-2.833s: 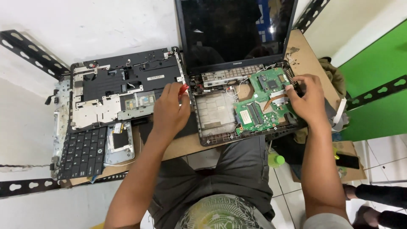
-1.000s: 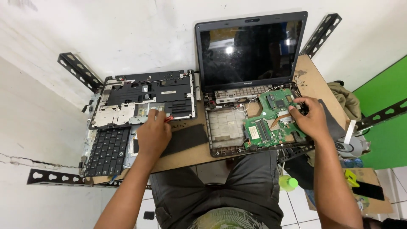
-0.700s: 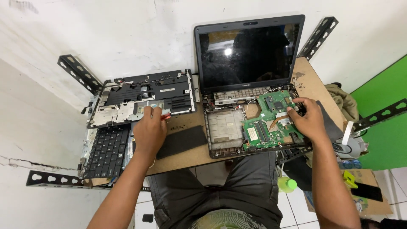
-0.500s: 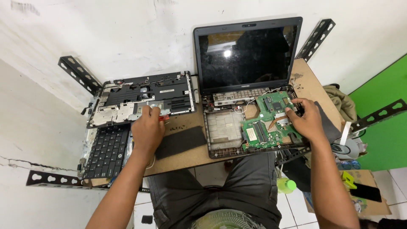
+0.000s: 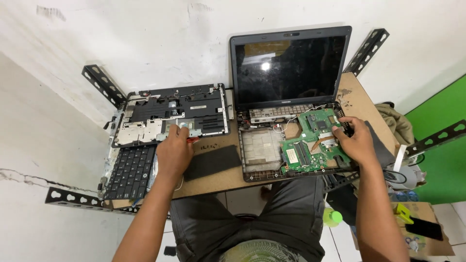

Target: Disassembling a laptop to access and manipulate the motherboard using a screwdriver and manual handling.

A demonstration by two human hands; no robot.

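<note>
Head view: red-handled screwdriver (image 5: pixel 192 140) in left hand (image 5: pixel 174 153) lies left-right.

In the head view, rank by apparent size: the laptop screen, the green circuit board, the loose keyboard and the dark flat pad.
1. laptop screen
2. green circuit board
3. loose keyboard and dark flat pad: look alike, unranked.

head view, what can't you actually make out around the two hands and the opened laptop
- Red-handled tool: the left hand covers all but a red bit, so its tip and kind are hidden.
- Right hand: its fingers curl over the right edge of the green circuit board; what they touch is hidden.
- Circuit board parts and screws: too small to tell.
- Black keyboard: lower corner hidden by the left forearm.
</note>
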